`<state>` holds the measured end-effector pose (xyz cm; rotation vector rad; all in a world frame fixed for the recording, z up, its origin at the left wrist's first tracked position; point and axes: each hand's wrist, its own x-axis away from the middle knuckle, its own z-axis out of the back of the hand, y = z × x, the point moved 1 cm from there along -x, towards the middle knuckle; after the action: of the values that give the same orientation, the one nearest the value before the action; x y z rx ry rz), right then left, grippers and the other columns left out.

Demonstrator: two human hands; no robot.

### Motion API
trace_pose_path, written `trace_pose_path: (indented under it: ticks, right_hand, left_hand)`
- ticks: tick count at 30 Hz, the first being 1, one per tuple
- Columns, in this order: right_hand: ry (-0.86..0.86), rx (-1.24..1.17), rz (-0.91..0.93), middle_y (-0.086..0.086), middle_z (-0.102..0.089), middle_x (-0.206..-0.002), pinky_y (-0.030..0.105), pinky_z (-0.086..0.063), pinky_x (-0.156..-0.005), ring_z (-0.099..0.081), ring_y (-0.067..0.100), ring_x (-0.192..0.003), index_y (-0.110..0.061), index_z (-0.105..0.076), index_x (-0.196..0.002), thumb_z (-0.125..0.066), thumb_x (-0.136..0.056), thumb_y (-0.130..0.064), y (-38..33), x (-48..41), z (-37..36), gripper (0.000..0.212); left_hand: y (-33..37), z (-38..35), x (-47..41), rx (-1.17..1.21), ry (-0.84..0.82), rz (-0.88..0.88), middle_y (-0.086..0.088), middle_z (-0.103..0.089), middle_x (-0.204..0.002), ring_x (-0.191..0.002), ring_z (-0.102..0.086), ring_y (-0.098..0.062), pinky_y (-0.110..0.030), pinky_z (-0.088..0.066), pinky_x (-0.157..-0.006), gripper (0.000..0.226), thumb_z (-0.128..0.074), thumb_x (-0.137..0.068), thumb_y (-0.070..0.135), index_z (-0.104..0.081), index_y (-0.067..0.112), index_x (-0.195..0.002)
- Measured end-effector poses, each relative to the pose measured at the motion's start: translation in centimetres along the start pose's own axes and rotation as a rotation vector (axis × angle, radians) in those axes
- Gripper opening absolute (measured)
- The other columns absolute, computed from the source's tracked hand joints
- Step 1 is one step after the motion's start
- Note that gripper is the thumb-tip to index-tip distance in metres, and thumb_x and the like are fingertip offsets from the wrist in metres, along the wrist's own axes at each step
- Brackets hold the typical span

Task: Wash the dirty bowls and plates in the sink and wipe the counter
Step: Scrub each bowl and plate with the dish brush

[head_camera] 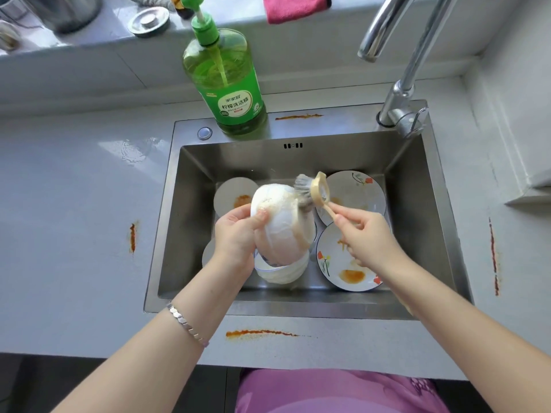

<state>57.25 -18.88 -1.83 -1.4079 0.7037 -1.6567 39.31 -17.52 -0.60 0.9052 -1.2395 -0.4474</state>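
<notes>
Scrubbing over the steel sink (417,186): left hand (238,234) grips a soapy white bowl (280,225) above it; right hand (366,236) pinches a wooden-handled bristle brush (310,189) against the bowl. Rinsing likely follows; stained plates (346,263) wait below.

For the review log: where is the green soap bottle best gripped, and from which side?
Probably round the narrow neck of the soap bottle, just under the pump collar, coming from the front. It stands upright on the sink's back rim with the wall close behind, and its body looks wide for one hand.
</notes>
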Motion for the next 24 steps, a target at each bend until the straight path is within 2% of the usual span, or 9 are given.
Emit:
trace_pose_path:
  ticks: [2,4,8,12,15,17,19,22,24]
  right_hand:
    - [-0.015,0.050,-0.041,-0.018,-0.039,-0.046,0.010,-0.024,-0.034,-0.032,0.004,-0.034,-0.018,-0.058,-0.126,-0.044,-0.097,-0.012,0.8,-0.8,0.6,0.033]
    - [-0.039,0.113,-0.067,-0.021,-0.038,-0.056,0.010,-0.032,-0.035,-0.043,-0.004,-0.034,-0.016,-0.059,-0.124,-0.045,-0.096,-0.010,1.8,-1.0,1.2,0.032]
    - [0.006,0.097,-0.149,-0.020,-0.043,-0.038,0.010,-0.027,-0.035,-0.034,0.004,-0.036,-0.015,-0.061,-0.123,-0.048,-0.095,-0.011,4.0,-1.6,2.9,0.031]
    - [0.075,0.056,-0.197,-0.015,-0.040,-0.049,0.010,-0.024,-0.034,-0.029,0.003,-0.036,-0.018,-0.061,-0.122,-0.047,-0.096,-0.012,5.0,-2.9,4.1,0.030]
    - [0.057,0.046,-0.214,-0.016,-0.041,-0.043,0.013,-0.025,-0.036,-0.030,0.005,-0.038,-0.020,-0.060,-0.123,-0.046,-0.096,-0.014,5.4,-4.2,4.1,0.031]
    - [0.067,0.045,-0.227,-0.019,-0.042,-0.043,0.010,-0.027,-0.036,-0.037,0.003,-0.034,-0.019,-0.061,-0.122,-0.047,-0.096,-0.013,5.5,-5.1,3.9,0.030]
    - [0.064,0.041,-0.241,-0.018,-0.043,-0.037,0.009,-0.027,-0.038,-0.035,0.003,-0.038,-0.020,-0.061,-0.122,-0.047,-0.096,-0.013,5.7,-6.1,3.6,0.030]
    - [0.036,0.032,-0.280,-0.024,-0.041,-0.032,0.011,-0.030,-0.036,-0.040,0.001,-0.034,-0.021,-0.060,-0.123,-0.045,-0.096,-0.013,6.0,-7.4,3.1,0.031]
    - [0.020,0.029,-0.296,-0.026,-0.041,-0.032,0.010,-0.032,-0.035,-0.042,-0.005,-0.032,-0.023,-0.059,-0.124,-0.043,-0.097,-0.013,6.0,-8.1,2.9,0.032]
  left_hand:
    - [0.0,0.2,-0.4,-0.035,-0.033,-0.024,-0.014,-0.067,-0.088,-0.081,-0.062,-0.029,-0.040,-0.052,-0.075,0.016,-0.060,-0.085,-0.001,-0.066,0.003,-0.098]
    - [0.3,0.4,-1.2,-0.129,-0.061,-0.072,-0.010,-0.068,-0.086,-0.081,-0.063,-0.027,-0.038,-0.053,-0.074,0.012,-0.064,-0.083,0.002,-0.066,0.008,-0.093]
    - [1.0,-0.8,-3.8,-0.391,-0.131,-0.122,-0.001,-0.064,-0.077,-0.066,-0.061,-0.014,-0.019,-0.053,-0.050,0.015,-0.069,-0.082,0.003,-0.065,0.006,-0.096]
    - [0.1,-3.2,-8.8,-0.837,-0.159,-0.242,0.001,-0.064,-0.078,-0.078,-0.063,-0.021,-0.034,-0.054,-0.075,0.013,-0.071,-0.079,0.018,-0.066,0.014,-0.090]
    - [-1.9,-4.7,-12.1,-1.101,-0.197,-0.296,-0.001,-0.061,-0.082,-0.084,-0.061,-0.025,-0.033,-0.048,-0.072,0.007,-0.065,-0.082,0.021,-0.058,0.020,-0.082]
    - [-3.4,-5.3,-14.0,-1.183,-0.207,-0.303,-0.001,-0.059,-0.082,-0.084,-0.059,-0.027,-0.032,-0.043,-0.067,0.005,-0.061,-0.085,0.021,-0.056,0.019,-0.084]
    - [-4.9,-5.7,-15.5,-1.231,-0.221,-0.303,-0.001,-0.058,-0.082,-0.081,-0.056,-0.026,-0.030,-0.038,-0.064,0.005,-0.059,-0.087,0.020,-0.054,0.018,-0.087]
    - [-6.8,-6.0,-17.1,-1.253,-0.252,-0.308,0.000,-0.057,-0.085,-0.081,-0.050,-0.022,-0.029,-0.034,-0.065,0.006,-0.057,-0.088,0.017,-0.052,0.019,-0.086]
    - [-8.1,-5.7,-18.0,-1.246,-0.289,-0.292,0.000,-0.058,-0.089,-0.085,-0.052,-0.021,-0.030,-0.037,-0.067,0.004,-0.056,-0.089,0.016,-0.053,0.018,-0.087]
